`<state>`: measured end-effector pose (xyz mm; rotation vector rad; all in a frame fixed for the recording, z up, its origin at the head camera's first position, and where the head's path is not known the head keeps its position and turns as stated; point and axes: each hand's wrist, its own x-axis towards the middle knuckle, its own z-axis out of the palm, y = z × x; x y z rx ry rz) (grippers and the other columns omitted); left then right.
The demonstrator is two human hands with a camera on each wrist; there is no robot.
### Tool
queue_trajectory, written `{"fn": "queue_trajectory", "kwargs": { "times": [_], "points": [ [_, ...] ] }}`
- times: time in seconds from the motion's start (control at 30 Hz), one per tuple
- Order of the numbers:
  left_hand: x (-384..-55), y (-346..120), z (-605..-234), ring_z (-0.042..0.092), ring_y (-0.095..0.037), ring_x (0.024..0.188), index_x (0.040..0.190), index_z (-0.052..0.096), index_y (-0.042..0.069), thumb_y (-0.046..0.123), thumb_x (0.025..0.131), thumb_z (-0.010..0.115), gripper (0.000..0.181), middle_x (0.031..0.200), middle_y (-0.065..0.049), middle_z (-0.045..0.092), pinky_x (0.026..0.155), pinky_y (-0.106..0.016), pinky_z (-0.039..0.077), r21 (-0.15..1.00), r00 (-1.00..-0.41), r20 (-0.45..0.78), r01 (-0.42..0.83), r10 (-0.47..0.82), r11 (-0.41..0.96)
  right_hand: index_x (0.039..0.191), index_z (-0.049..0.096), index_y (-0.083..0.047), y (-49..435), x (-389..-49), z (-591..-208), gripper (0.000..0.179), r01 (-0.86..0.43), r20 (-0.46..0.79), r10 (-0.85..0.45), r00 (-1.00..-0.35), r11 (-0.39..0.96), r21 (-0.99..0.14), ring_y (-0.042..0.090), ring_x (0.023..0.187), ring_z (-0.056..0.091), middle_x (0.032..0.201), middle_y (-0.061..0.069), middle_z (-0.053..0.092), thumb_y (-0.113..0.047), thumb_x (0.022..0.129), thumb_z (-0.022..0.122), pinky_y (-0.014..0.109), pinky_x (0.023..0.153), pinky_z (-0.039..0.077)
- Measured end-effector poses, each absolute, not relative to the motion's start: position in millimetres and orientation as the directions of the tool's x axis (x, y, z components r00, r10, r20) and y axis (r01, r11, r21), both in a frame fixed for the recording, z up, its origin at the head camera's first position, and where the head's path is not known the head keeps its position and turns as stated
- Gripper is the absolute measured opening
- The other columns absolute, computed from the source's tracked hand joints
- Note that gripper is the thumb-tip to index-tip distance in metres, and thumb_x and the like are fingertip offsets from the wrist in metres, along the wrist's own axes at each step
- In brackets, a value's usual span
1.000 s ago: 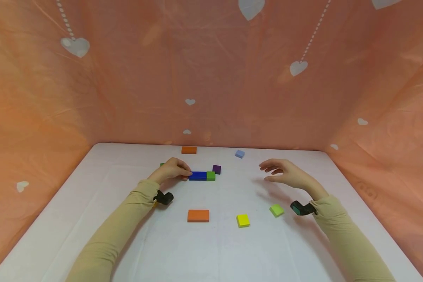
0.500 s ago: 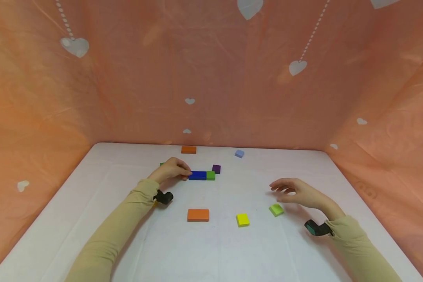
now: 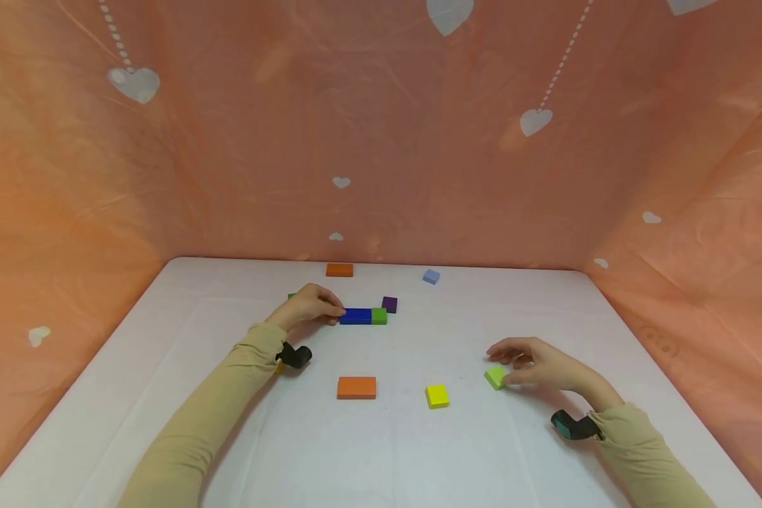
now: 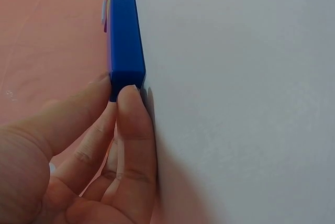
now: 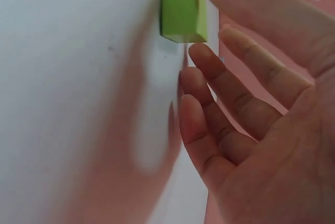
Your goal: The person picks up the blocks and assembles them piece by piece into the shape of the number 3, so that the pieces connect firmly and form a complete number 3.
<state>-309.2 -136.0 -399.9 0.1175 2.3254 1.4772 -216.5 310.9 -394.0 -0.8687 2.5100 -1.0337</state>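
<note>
My left hand pinches the near end of a long blue block with its fingertips. Against the blue block's far end sits a small green block, in line with it. A dark purple square block lies just behind that green one. On the right, my right hand hovers low with its fingers loosely bent and spread. Its fingertips are right beside a lime-green square block on the table, and the right wrist view has a gap between fingers and block.
Closer to me lie an orange rectangular block and a yellow square block. Near the back edge are another orange block and a light blue block. My left hand and wrist partly hide a green piece and a yellow-orange piece.
My right hand has come toward me and a little to the right, then down to the lime-green block. The left hand and the blue block stay in place.
</note>
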Motion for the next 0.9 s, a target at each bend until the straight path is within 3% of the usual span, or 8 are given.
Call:
{"fn": "queue_trajectory", "kwargs": {
  "times": [0.5, 0.9],
  "points": [
    [-311.8, -138.3, -402.5, 0.063, -0.014, 0.068, 0.104, 0.066, -0.006, 0.007, 0.089, 0.068, 0.021, 0.085, -0.011, 0.066, 0.069, -0.026, 0.056, 0.884, -0.922, -0.255, -0.100, 0.291, 0.457, 0.122, 0.060, -0.002, 309.6, -210.8, -395.8, 0.045, -0.425, -0.034, -0.640, -0.768, 0.548, -0.720, 0.019, 0.103, 0.057, 0.118, 0.009, 0.062, -0.016, 0.082, 0.077, 0.029, 0.088, 0.048],
    [-310.3, -138.4, -402.1, 0.063, -0.014, 0.067, 0.104, 0.066, -0.007, 0.006, 0.088, 0.068, 0.020, 0.085, -0.011, 0.066, 0.069, -0.026, 0.055, 0.886, -0.925, -0.255, -0.107, 0.282, 0.450, 0.116, 0.062, -0.006, 310.8, -210.4, -396.7, 0.034, -0.429, -0.042, -0.647, -0.762, 0.551, -0.715, 0.015, 0.103, 0.055, 0.115, 0.006, 0.061, -0.013, 0.084, 0.074, 0.027, 0.089, 0.047]
  ]
}}
